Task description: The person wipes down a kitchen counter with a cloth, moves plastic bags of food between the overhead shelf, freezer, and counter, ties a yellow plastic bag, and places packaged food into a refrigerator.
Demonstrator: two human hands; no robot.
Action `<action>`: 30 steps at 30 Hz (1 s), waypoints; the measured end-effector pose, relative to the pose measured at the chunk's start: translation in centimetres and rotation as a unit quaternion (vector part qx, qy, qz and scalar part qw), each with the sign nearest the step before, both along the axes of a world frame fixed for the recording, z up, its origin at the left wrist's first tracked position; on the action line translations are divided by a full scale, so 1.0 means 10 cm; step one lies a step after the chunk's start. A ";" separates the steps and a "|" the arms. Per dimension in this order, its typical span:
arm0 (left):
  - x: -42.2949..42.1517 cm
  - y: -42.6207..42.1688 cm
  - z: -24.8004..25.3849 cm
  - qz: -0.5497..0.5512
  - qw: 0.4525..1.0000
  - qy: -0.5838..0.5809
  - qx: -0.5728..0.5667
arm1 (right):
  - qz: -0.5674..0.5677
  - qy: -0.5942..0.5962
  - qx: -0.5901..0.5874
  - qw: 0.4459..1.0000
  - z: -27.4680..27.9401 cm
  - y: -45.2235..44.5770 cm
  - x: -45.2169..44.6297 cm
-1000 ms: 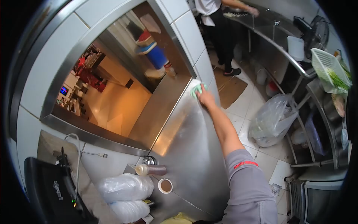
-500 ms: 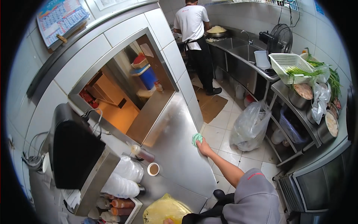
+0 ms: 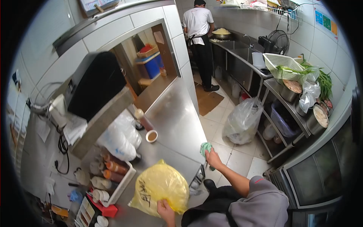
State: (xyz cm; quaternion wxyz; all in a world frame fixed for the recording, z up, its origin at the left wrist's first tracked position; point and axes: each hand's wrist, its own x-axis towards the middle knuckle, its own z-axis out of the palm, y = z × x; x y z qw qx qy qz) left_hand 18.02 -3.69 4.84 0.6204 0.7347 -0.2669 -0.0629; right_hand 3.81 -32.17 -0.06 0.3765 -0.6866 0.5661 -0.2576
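My right hand (image 3: 213, 158) is closed on a crumpled green cloth (image 3: 205, 149) at the right edge of the steel counter (image 3: 177, 117). At the bottom, my left hand (image 3: 165, 210) has its fingers closed on the gathered top of a yellow plastic bag (image 3: 160, 185) with dark writing, which rests on the counter. A small cup of brown liquid (image 3: 151, 136) and a squeeze bottle (image 3: 144, 120) stand behind the bag. Clear plastic bags (image 3: 120, 138) lie to their left.
A white basket of sauce bottles (image 3: 123, 182) sits at the left. Shelves with a vegetable basket (image 3: 286, 67) and pots line the right. A clear bag (image 3: 242, 121) stands on the floor. Another person (image 3: 199, 34) faces the far counter.
My right hand has drawn the green cloth from the counter's far end to its near right edge. My left hand has come into view on the yellow bag. The view has shifted.
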 end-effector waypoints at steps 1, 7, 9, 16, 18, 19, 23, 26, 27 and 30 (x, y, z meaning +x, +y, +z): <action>-0.01 0.00 0.13 0.004 0.999 -0.034 0.028 | 0.016 0.019 -0.006 1.000 0.07 0.11 -0.07; 0.16 0.00 0.69 0.025 0.992 -0.122 0.004 | 0.093 -0.045 -0.132 0.986 0.70 0.47 -0.31; 0.27 0.10 0.72 0.042 0.991 -0.124 0.007 | 0.100 -0.126 -0.167 0.973 1.00 0.53 -0.17; 0.61 0.52 0.89 0.116 0.981 -0.155 -0.033 | 0.252 0.185 -0.257 0.914 0.38 0.40 0.67; 0.62 0.69 0.88 0.147 0.973 -0.179 -0.015 | 0.246 0.196 -0.291 0.904 0.26 0.37 0.87; 0.61 0.77 0.89 0.168 0.967 -0.192 0.007 | 0.240 0.192 -0.297 0.904 0.27 0.33 0.96; 0.58 1.24 0.74 0.230 0.940 -0.209 0.143 | 0.221 0.181 -0.319 0.904 0.19 0.37 1.20; 0.59 1.54 0.43 0.254 0.935 -0.110 0.221 | 0.239 0.183 -0.335 0.893 0.23 0.57 1.26; 0.56 1.46 0.41 0.283 0.939 -0.113 0.161 | 0.265 0.177 -0.332 0.888 0.25 0.69 1.24; 0.38 1.27 0.30 0.346 0.930 -0.112 0.054 | 0.348 0.150 -0.332 0.864 0.36 1.05 1.16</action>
